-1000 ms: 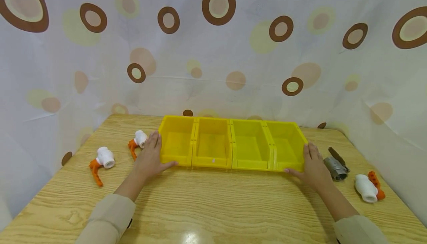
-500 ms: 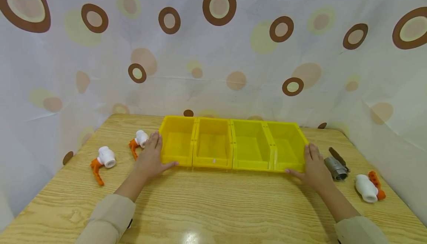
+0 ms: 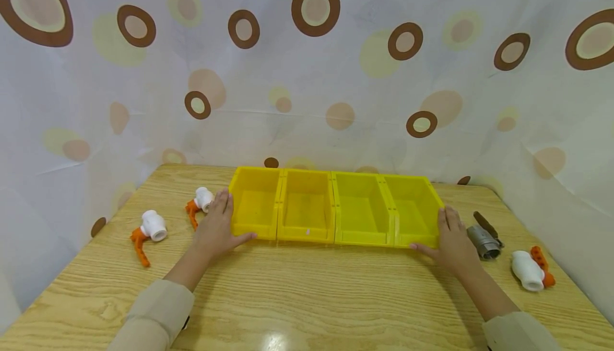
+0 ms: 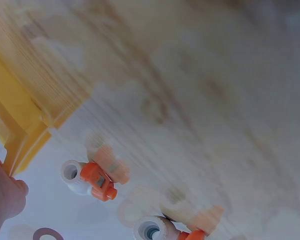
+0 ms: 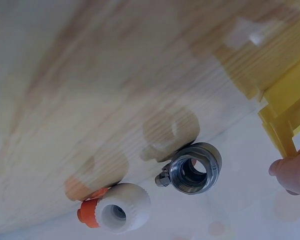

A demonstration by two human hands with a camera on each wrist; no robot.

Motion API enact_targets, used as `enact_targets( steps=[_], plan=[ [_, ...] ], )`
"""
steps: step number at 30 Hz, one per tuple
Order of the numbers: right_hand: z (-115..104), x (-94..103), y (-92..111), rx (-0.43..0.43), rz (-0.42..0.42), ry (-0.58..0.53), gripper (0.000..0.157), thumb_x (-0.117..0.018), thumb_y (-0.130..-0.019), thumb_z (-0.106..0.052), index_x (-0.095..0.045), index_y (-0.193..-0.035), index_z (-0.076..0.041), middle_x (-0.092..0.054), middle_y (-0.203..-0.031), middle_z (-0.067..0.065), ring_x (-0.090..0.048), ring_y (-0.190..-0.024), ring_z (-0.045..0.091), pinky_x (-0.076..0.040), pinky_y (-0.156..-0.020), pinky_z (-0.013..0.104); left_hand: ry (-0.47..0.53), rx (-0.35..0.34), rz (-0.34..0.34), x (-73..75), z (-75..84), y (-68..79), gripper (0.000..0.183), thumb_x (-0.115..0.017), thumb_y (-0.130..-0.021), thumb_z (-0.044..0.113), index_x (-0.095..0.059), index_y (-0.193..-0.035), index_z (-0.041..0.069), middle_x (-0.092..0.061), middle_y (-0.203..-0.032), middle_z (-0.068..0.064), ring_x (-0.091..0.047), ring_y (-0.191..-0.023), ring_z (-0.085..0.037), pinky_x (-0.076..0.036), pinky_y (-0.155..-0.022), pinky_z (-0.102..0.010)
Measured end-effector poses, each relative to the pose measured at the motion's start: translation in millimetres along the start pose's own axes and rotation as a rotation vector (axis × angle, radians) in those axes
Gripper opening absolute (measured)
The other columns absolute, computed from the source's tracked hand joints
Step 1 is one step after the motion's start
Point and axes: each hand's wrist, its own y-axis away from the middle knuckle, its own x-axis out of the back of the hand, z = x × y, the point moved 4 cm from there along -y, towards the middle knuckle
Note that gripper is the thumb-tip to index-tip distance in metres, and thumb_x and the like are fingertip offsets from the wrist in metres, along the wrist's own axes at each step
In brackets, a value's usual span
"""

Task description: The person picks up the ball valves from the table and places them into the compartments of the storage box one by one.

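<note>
Several yellow plastic storage bins (image 3: 309, 207) stand side by side in a row on the wooden table, with nothing but a small pale speck showing at one front wall. My left hand (image 3: 216, 231) lies along the row's left end, fingers straight against the outer wall and thumb reaching to the front edge. At the opposite end, my right hand (image 3: 454, 242) presses the outer wall the same way, thumb at the front corner. The left wrist view catches a yellow bin corner (image 4: 27, 130) beside that hand; the right wrist view has another corner (image 5: 282, 120) by the right thumb.
Left of the row lie two white ball valves with orange handles, a nearer one (image 3: 153, 226) and a farther one (image 3: 203, 198). To the right are a metal ball valve (image 3: 483, 243) and a white-and-orange ball valve (image 3: 527, 271). A patterned curtain (image 3: 307, 74) rises behind the table (image 3: 307, 298).
</note>
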Motion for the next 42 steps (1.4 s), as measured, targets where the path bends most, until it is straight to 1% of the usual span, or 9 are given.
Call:
enact_targets(
  steps=[2,6,8,13,18,24,28,32,42],
  plan=[
    [0.1,0.0,0.5,0.001,0.003,0.001,0.112,-0.065,-0.077,-0.057,-0.013,-0.139,0.021,-0.015,-0.143,0.040,-0.020,-0.127,0.057,-0.028,-0.100,0.066,-0.006,-0.003,0.002,0.3,0.4,0.5,0.104,-0.066,-0.076,0.055,-0.024,-0.139,-0.016,-0.021,-0.148,-0.031,-0.020,-0.139,-0.042,-0.026,-0.111,-0.051],
    [-0.5,0.6,2.0,0.000,0.007,0.000,0.112,-0.064,-0.077,-0.057,-0.013,-0.138,0.021,-0.015,-0.143,0.040,-0.020,-0.127,0.058,-0.034,-0.095,0.066,-0.013,-0.011,0.011,1.2,0.7,1.9,0.104,-0.066,-0.076,0.055,-0.025,-0.138,-0.017,-0.023,-0.147,-0.032,-0.021,-0.139,-0.042,-0.026,-0.111,-0.052],
    [-1.5,1.5,2.8,-0.004,0.005,-0.010,0.112,-0.064,-0.077,-0.057,-0.013,-0.139,0.021,-0.015,-0.144,0.040,-0.019,-0.128,0.058,-0.034,-0.093,0.067,-0.005,-0.009,0.005,1.5,0.8,2.6,0.104,-0.066,-0.076,0.055,-0.024,-0.139,-0.017,-0.022,-0.148,-0.032,-0.020,-0.139,-0.042,-0.025,-0.111,-0.052],
    [-3.3,3.2,3.5,-0.015,-0.009,-0.032,0.113,-0.064,-0.077,-0.057,-0.010,-0.139,0.020,-0.012,-0.145,0.040,-0.016,-0.129,0.059,-0.030,-0.096,0.068,0.014,-0.003,-0.014,1.9,1.5,3.9,0.105,-0.066,-0.077,0.055,-0.022,-0.139,-0.017,-0.019,-0.149,-0.031,-0.017,-0.140,-0.042,-0.025,-0.111,-0.054],
    [-3.9,2.8,3.9,-0.017,-0.010,-0.023,0.113,-0.064,-0.077,-0.058,-0.010,-0.139,0.020,-0.013,-0.145,0.040,-0.017,-0.128,0.060,-0.033,-0.093,0.069,0.009,-0.004,-0.012,2.3,2.1,5.4,0.105,-0.065,-0.077,0.056,-0.022,-0.139,-0.017,-0.019,-0.148,-0.032,-0.018,-0.139,-0.043,-0.026,-0.110,-0.055],
    [-3.3,2.1,4.0,-0.029,-0.025,-0.029,0.114,-0.063,-0.077,-0.059,-0.009,-0.140,0.019,-0.011,-0.145,0.039,-0.015,-0.129,0.059,-0.030,-0.095,0.069,-0.009,-0.006,-0.005,3.0,2.1,6.7,0.105,-0.065,-0.077,0.056,-0.022,-0.139,-0.017,-0.020,-0.148,-0.032,-0.019,-0.139,-0.043,-0.027,-0.109,-0.054],
    [-4.3,3.0,4.4,-0.018,-0.008,-0.012,0.113,-0.063,-0.077,-0.059,-0.012,-0.139,0.020,-0.014,-0.144,0.040,-0.018,-0.128,0.059,-0.032,-0.093,0.069,-0.008,-0.006,-0.005,2.9,2.0,7.6,0.105,-0.065,-0.077,0.056,-0.022,-0.139,-0.017,-0.020,-0.148,-0.031,-0.019,-0.139,-0.043,-0.028,-0.109,-0.054],
    [-5.6,4.4,5.4,-0.012,0.009,0.003,0.112,-0.064,-0.077,-0.058,-0.014,-0.138,0.021,-0.016,-0.143,0.041,-0.020,-0.127,0.059,-0.035,-0.091,0.068,-0.002,-0.015,0.001,3.1,2.5,8.2,0.105,-0.065,-0.077,0.056,-0.023,-0.139,-0.017,-0.020,-0.148,-0.032,-0.019,-0.139,-0.043,-0.026,-0.110,-0.054],
    [-4.1,2.8,5.7,-0.011,0.006,0.025,0.111,-0.063,-0.077,-0.059,-0.015,-0.138,0.021,-0.017,-0.143,0.040,-0.021,-0.126,0.059,-0.037,-0.090,0.067,0.004,-0.015,-0.001,3.6,3.6,8.5,0.104,-0.066,-0.077,0.055,-0.023,-0.138,-0.018,-0.020,-0.148,-0.032,-0.019,-0.139,-0.043,-0.027,-0.110,-0.053]
  ],
)
